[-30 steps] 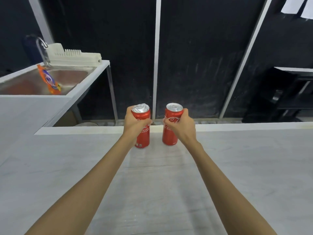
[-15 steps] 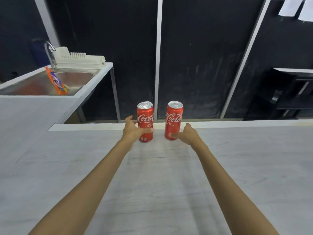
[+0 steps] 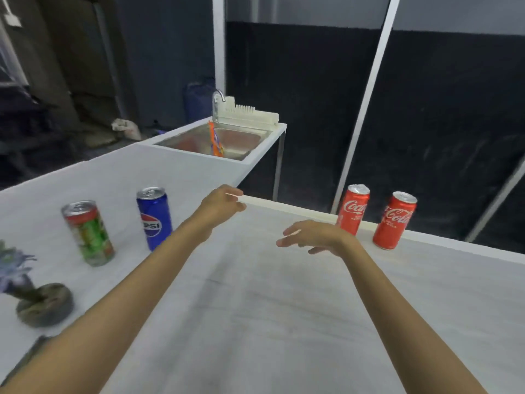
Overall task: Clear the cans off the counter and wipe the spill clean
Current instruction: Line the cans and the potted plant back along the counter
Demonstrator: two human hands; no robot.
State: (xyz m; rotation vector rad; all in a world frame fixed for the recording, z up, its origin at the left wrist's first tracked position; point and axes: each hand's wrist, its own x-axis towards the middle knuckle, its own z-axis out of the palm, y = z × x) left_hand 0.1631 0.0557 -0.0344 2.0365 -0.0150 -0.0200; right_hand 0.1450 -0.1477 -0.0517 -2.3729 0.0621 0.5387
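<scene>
Our left hand [image 3: 224, 204] and right hand [image 3: 312, 237] hung empty and loose-fingered above the table [image 3: 255, 308], apparently aimed at the uncleared blue can [image 3: 154, 218] and green can [image 3: 88, 233] at frame left.

Two red cola cans [image 3: 353, 209] [image 3: 394, 220] stand upright at the counter's [image 3: 255, 308] far edge; blue Pepsi can [image 3: 154, 218], green can [image 3: 88, 233] upright left

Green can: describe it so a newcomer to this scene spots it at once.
On the white counter, look at the left stretch leading to the sink. Two upright cans stand there; the green can is left of the blue Pepsi can. It alone has a green body under a red band; the two far-edge cans are red.
</scene>
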